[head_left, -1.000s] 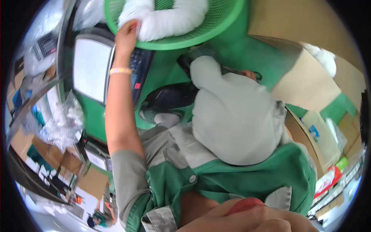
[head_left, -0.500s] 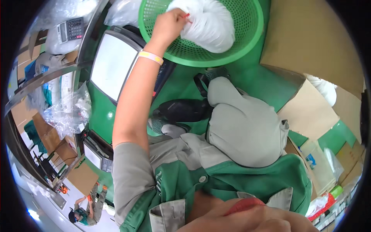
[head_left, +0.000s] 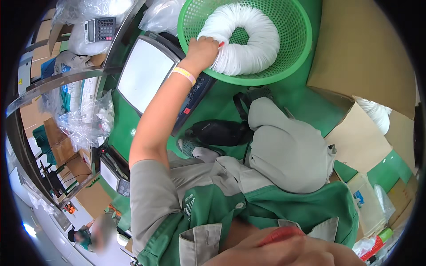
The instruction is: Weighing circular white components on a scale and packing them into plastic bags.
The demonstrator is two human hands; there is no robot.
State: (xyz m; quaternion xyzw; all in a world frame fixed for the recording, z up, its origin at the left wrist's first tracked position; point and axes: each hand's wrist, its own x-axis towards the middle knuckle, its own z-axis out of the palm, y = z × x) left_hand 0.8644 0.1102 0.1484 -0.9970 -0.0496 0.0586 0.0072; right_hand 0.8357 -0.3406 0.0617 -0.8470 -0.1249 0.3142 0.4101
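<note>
A thick ring-shaped bundle of thin white strands or layers [head_left: 257, 48] lies in a green perforated plastic basket [head_left: 301, 60] at the top, its centre hole in view. My left hand [head_left: 205, 52] reaches over the basket's near left rim, fingers closed at the left edge of the white bundle. A red fingernail shows against the white; the other fingertips are hidden. A pale band [head_left: 184, 74] circles my left wrist. My right hand is out of view.
Left of the basket stands a weighing scale [head_left: 144, 73], with another scale [head_left: 111, 177] farther left. A calculator [head_left: 100, 30] rests on plastic bags by a metal frame. An open cardboard box [head_left: 359, 53] stands at right. A person [head_left: 84, 237] is at lower left.
The white bundle, bunched and tilted before, now lies flatter with its hole showing. My left hand has shifted down along the bundle's left edge. The whole view has moved slightly.
</note>
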